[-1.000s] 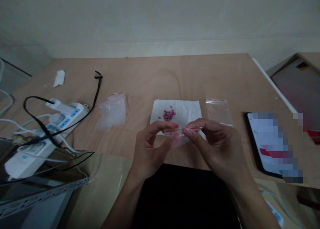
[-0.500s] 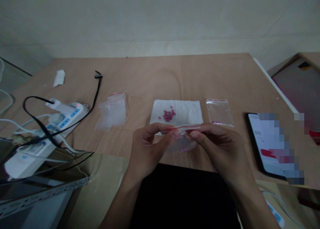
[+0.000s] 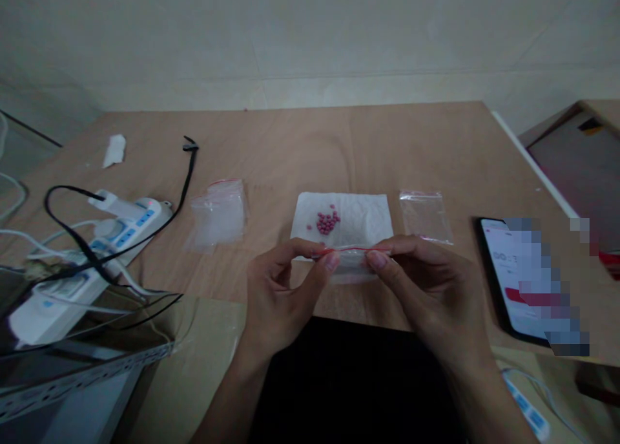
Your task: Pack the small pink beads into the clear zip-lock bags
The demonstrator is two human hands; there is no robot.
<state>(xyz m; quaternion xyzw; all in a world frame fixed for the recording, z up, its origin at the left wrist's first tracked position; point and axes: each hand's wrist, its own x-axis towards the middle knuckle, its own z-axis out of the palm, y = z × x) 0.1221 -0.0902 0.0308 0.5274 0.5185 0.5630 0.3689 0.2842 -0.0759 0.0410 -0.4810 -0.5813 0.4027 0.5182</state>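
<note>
A small clear zip-lock bag (image 3: 356,261) with a red line along its top is stretched between my two hands, over the near edge of a white paper sheet. My left hand (image 3: 285,295) pinches the left end of the seal between thumb and forefinger. At the other end, my right hand (image 3: 426,289) grips it the same way. Several small pink beads (image 3: 328,222) lie in a cluster on the white paper (image 3: 368,214). To the right rests another zip-lock bag (image 3: 425,216), with a little pink at its lower edge. What the held bag contains is hard to make out.
A stack of clear zip-lock bags (image 3: 220,214) lies left of the paper. Farther left, a white power strip (image 3: 130,227) is tangled with cables. A phone (image 3: 513,282) with a lit screen lies at the right. A paper scrap (image 3: 115,150) sits at the back left.
My hands have drawn slightly apart along the seal, and the red line now shows straighter. The bag's body has tipped, so the pink beads seen in it before no longer show.
</note>
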